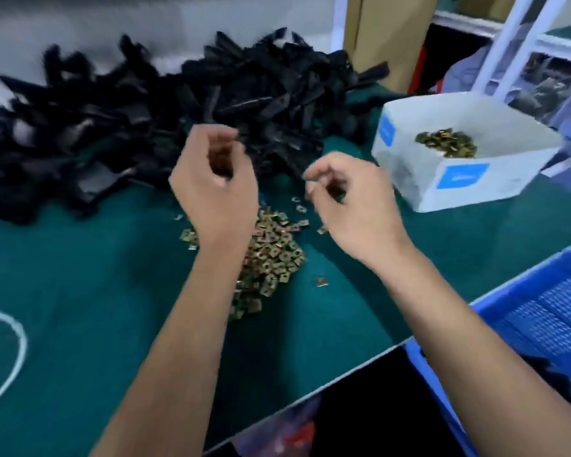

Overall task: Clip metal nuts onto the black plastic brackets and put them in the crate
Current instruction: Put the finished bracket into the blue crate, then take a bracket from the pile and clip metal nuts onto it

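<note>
1. Both hands are raised above the green table [80,291], between the pile of black plastic brackets [165,103] at the back and the loose heap of metal nuts [271,255] in front of the person
2. The left hand [215,189] has its fingers curled in toward the palm; motion blur hides whether something small sits inside, so I cannot tell if it holds anything
3. The right hand [353,206] has thumb and forefinger drawn close together as if pinching; a nut between them cannot be made out, so its hold is also unclear
4. The blue crate [541,311] stands at the right, off the table's edge, beside the right forearm; dark shapes low in it may be finished brackets, but they are too dim to be sure
5. A white cardboard box [442,166] with blue labels sits at the right rear of the table and holds a further small heap of nuts
6. Risks, as I judge them: the forearms pass right over the nut heap, so a low sweep could scatter nuts toward the table edge; a nut pinched by fingertips alone could slip and fall into the heap or off the table; pulling one bracket from the tangled pile could drag its neighbours forward
7. Counts: two hands, one crate, one cardboard box, one bracket pile holding far too many to count, one main nut heap, again uncountable, with roughly half a dozen strays around it, and a white cord loop [14,351] at the left
</note>
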`<action>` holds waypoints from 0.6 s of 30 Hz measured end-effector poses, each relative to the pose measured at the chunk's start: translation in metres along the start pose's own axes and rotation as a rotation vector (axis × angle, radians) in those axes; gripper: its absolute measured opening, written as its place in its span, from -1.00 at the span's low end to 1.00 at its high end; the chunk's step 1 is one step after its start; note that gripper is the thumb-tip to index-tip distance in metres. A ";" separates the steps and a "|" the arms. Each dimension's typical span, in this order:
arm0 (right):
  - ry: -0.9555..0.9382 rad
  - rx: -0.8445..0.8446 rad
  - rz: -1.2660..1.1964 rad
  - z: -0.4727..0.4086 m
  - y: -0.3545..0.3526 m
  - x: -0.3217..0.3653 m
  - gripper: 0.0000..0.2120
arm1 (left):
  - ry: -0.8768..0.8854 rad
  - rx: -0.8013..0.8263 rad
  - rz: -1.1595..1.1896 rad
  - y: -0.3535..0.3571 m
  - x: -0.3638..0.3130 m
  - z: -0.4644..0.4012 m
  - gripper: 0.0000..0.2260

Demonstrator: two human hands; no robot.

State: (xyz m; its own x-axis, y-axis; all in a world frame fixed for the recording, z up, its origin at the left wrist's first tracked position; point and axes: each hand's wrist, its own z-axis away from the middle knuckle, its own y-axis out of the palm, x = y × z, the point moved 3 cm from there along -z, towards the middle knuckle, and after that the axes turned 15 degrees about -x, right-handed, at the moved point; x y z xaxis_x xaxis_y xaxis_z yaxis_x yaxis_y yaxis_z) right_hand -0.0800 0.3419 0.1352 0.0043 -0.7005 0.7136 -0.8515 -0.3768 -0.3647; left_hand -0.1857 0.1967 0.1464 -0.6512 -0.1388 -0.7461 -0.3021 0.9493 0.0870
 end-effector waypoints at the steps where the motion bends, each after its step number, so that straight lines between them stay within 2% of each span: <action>1: -0.061 0.097 0.018 0.000 0.028 0.014 -0.92 | 0.022 -0.068 -0.099 -0.025 0.020 -0.016 -0.89; 5: -0.206 0.462 0.059 0.004 0.117 0.049 -0.92 | 0.101 -0.233 -0.496 -0.109 0.087 -0.062 -0.80; 7: -0.234 0.566 0.115 0.003 0.146 0.052 -0.87 | 0.093 -0.246 -0.649 -0.130 0.108 -0.078 -0.74; 9: -0.282 0.587 0.194 0.005 0.164 0.050 -0.77 | 0.028 -0.196 -0.734 -0.135 0.121 -0.087 -0.67; 11: -0.338 0.580 0.249 0.012 0.177 0.050 -0.71 | -0.083 -0.053 -0.801 -0.131 0.135 -0.092 -0.63; 14: -0.340 0.611 0.188 0.021 0.187 0.054 -0.85 | -0.155 0.167 -0.867 -0.124 0.151 -0.091 -0.61; 16: -0.356 0.624 0.168 0.024 0.188 0.056 -0.87 | -0.155 0.142 -0.840 -0.128 0.155 -0.091 -0.71; 18: -0.378 0.642 0.147 0.025 0.188 0.057 -0.81 | -0.193 0.076 -0.806 -0.132 0.157 -0.092 -0.80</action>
State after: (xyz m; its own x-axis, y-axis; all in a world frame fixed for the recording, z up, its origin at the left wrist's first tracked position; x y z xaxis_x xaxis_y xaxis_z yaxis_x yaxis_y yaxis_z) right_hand -0.2264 0.2163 0.0923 0.1920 -0.8871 0.4197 -0.3848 -0.4615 -0.7993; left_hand -0.3118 0.0233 0.0780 -0.1222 -0.7397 -0.6617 -0.5724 0.5972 -0.5618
